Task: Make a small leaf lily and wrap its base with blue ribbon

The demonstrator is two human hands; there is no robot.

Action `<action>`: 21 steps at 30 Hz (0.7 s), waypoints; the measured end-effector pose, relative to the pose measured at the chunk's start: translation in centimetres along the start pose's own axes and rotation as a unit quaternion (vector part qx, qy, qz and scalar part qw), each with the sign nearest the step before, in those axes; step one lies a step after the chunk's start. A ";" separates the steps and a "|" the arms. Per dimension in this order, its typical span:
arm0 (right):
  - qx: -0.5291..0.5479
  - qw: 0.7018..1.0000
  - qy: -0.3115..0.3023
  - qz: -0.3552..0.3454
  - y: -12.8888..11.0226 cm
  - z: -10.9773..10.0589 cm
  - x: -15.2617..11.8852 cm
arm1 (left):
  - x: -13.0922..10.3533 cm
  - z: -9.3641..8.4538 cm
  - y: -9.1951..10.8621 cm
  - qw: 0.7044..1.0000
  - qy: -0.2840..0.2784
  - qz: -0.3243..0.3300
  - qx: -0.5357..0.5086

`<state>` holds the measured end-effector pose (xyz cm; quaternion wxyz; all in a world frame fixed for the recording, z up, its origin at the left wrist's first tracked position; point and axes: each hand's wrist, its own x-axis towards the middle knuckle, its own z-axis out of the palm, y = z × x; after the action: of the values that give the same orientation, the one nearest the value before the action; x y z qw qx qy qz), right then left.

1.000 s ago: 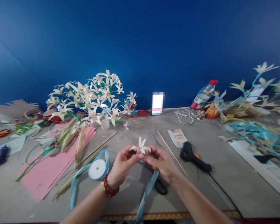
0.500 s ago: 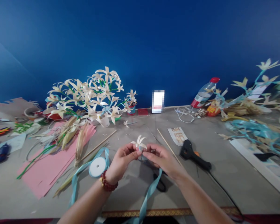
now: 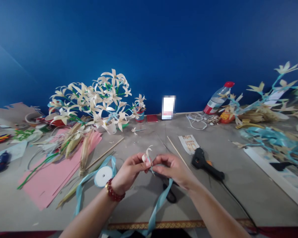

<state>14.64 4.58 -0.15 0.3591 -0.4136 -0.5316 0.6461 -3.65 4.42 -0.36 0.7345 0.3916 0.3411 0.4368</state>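
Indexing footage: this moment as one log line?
left hand: pinching white flower | right hand: holding blue ribbon | black glue gun: on table

Dim, uneven light, glare on the boxed-out phone screen (image 3: 168,107), soft tabletop shadows, edges stretched and blurry.

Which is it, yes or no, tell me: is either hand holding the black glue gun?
No, the glue gun lies on the table, right of the right hand, while the left hand pinches the white flower.

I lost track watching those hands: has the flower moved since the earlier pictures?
Yes. The flower has turned and shifted slightly left, farther from the stick beside the glue gun.
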 end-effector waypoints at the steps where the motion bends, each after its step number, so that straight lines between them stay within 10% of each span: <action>1: 0.010 1.000 -0.003 0.005 0.0 0.0 0.0 | 0.0 0.0 0.0 1.000 -0.001 0.001 -0.002; 12: 0.167 0.985 0.001 0.050 1.3 1.0 0.2 | -0.1 0.1 -0.4 0.999 -0.010 0.012 -0.031; 21: -0.004 0.993 0.055 -0.101 0.8 0.9 0.2 | 0.0 0.3 -1.1 0.995 0.026 0.092 0.010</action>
<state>13.71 4.22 -0.89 0.4493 -0.3948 -0.5525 0.5805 -3.00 4.02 -1.17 0.6782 0.4176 0.3267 0.5089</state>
